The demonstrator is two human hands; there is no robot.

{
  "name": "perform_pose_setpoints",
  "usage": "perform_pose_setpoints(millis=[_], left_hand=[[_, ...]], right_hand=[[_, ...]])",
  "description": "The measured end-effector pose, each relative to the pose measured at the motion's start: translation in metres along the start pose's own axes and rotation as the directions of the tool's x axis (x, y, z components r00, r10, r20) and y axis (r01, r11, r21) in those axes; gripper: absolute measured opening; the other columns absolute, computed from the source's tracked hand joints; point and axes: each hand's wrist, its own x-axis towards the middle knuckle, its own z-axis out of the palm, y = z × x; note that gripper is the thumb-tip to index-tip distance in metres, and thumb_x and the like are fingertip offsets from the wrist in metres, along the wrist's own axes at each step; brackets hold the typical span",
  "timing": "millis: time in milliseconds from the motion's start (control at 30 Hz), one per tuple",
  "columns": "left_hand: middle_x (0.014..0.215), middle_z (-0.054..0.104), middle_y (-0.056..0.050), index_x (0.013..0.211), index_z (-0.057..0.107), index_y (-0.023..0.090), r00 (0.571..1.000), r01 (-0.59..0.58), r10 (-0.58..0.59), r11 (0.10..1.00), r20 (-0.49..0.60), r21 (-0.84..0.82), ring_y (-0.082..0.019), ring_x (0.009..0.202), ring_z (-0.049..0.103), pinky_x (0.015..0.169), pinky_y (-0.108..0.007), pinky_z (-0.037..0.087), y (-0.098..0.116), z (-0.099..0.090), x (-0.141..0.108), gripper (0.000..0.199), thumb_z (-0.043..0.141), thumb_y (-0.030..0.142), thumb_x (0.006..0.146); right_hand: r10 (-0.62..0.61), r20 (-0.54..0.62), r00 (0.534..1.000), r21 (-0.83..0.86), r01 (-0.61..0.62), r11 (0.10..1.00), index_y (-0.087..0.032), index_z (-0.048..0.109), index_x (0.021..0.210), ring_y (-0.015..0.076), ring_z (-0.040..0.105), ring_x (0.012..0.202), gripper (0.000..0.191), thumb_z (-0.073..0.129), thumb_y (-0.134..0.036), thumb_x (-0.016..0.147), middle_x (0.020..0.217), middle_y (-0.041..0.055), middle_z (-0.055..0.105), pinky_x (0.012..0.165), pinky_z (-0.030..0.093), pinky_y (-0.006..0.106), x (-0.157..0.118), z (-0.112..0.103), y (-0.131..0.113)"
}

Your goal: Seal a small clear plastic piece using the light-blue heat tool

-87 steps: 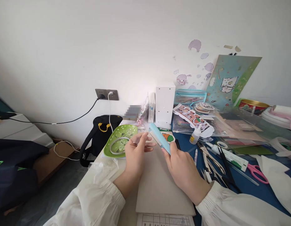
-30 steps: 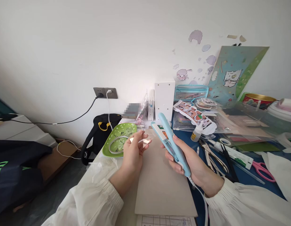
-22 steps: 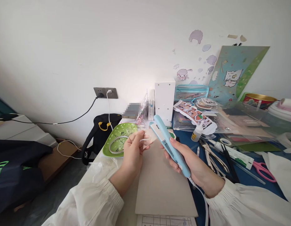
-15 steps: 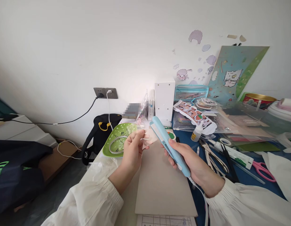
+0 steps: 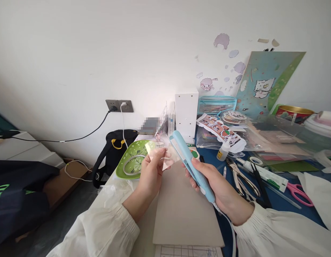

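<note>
My right hand (image 5: 208, 176) is wrapped round a light-blue hair straightener (image 5: 192, 166), its plates pointing up and left and a white cord running from its lower end. Between the thumb and fingers of my left hand (image 5: 151, 171) is a thin clear plastic sheet (image 5: 174, 157), whose right part lies beside the straightener's tip. Whether the sheet's edge sits between the plates I cannot tell. Under both hands lies a grey-beige board (image 5: 186, 210), on top of a printed sheet with a grid (image 5: 189, 250).
Left of my left hand is a green tray (image 5: 122, 162) with a white cable loop. On the right lie metal pliers (image 5: 241, 178), black tweezers (image 5: 261, 185), pink scissors (image 5: 299, 194) and a small bottle (image 5: 223, 152). A white box (image 5: 186, 114) stands behind. A black bag (image 5: 108, 153) is at left.
The plastic sheet has turned in my left hand, so more of it shows above the thumb. The straightener has shifted very slightly; my right hand keeps its hold.
</note>
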Motion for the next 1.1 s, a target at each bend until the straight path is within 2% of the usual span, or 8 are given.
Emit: perform_pose_setpoints(millis=[167, 367, 567, 867, 1100], left_hand=[[0.059, 0.062, 0.004, 0.066, 0.065, 0.015, 0.998, -0.066, 0.066, 0.996, 0.003, 0.054, -0.005, 0.045, 0.052, 0.044, -0.016, 0.042, -0.0008, 0.0017, -0.0041, 0.017, 0.076, 0.028, 0.067], [0.063, 0.064, 0.002, 0.072, 0.067, 0.017, 0.995, -0.096, 0.096, 0.990, 0.004, 0.101, -0.010, 0.051, 0.060, 0.046, -0.019, 0.045, -0.0012, 0.0016, -0.0052, 0.016, 0.075, 0.031, 0.069], [0.065, 0.066, 0.002, 0.072, 0.067, 0.018, 0.993, -0.107, 0.112, 0.985, -0.030, 0.136, -0.006, 0.043, 0.054, 0.047, -0.019, 0.047, -0.0018, 0.0014, -0.0058, 0.016, 0.076, 0.030, 0.068], [0.071, 0.067, 0.001, 0.075, 0.068, 0.018, 0.988, -0.146, 0.154, 0.971, -0.027, 0.192, -0.010, 0.054, 0.062, 0.050, -0.020, 0.049, -0.0041, 0.0006, -0.0080, 0.017, 0.074, 0.034, 0.071], [0.073, 0.066, 0.000, 0.075, 0.066, 0.017, 0.985, -0.158, 0.170, 0.961, -0.035, 0.225, -0.012, 0.055, 0.064, 0.050, -0.022, 0.049, -0.0046, 0.0020, -0.0097, 0.022, 0.074, 0.037, 0.070]], right_hand=[[-0.009, -0.005, 1.000, -0.007, 0.009, 1.000, -0.014, 0.069, 0.082, 0.0071, 0.046, 0.050, 0.043, 0.066, -0.056, 0.075, 0.069, 0.0018, 0.058, 0.045, 0.036, 0.019, -0.0002, 0.0017, -0.0001], [-0.028, 0.012, 1.000, -0.030, 0.029, 0.999, -0.014, 0.069, 0.081, 0.0073, 0.046, 0.051, 0.042, 0.065, -0.055, 0.076, 0.070, 0.0021, 0.058, 0.046, 0.037, 0.019, 0.0007, 0.0019, 0.0013], [-0.052, 0.013, 0.999, -0.063, 0.053, 0.997, -0.015, 0.068, 0.077, 0.0080, 0.047, 0.051, 0.041, 0.063, -0.056, 0.078, 0.070, 0.0023, 0.058, 0.047, 0.037, 0.021, 0.0012, 0.0021, 0.0036], [-0.067, 0.004, 0.998, -0.136, 0.067, 0.988, -0.015, 0.065, 0.068, 0.0089, 0.046, 0.052, 0.043, 0.059, -0.055, 0.081, 0.061, 0.0011, 0.055, 0.050, 0.037, 0.022, 0.0007, 0.0005, 0.0064], [-0.069, -0.035, 0.997, -0.157, 0.063, 0.986, -0.016, 0.063, 0.062, 0.0090, 0.045, 0.051, 0.043, 0.063, -0.056, 0.077, 0.064, 0.0013, 0.056, 0.048, 0.035, 0.023, 0.0032, -0.0003, 0.0090]])
